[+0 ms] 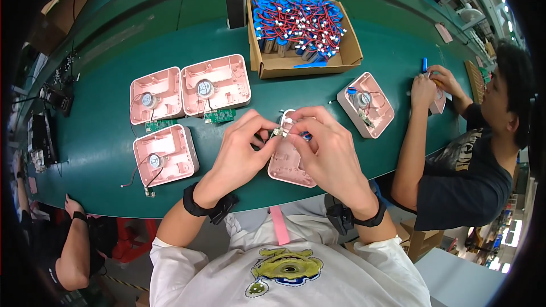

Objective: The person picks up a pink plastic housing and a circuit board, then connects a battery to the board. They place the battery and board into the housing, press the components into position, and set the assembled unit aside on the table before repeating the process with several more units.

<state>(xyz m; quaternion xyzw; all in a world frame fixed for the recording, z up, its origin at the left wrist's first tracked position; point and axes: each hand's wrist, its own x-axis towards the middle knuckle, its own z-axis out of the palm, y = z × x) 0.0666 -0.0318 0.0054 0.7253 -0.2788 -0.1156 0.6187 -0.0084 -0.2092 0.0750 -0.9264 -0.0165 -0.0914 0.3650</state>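
The green table carries a cardboard box of blue cells with red leads. On the box's near side lies the open pink housing. Above that housing, the left hand pinches a small circuit board; the right hand meets it there, fingertips bent together, but I cannot tell what they grasp. A crooked push could bend contacts, a sideways tug could strain a joint, and a slack pinch could drop the board.

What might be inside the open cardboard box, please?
The cardboard box holds blue-topped cylinders, red wires and white connectors; anything beneath them is covered and cannot be seen.
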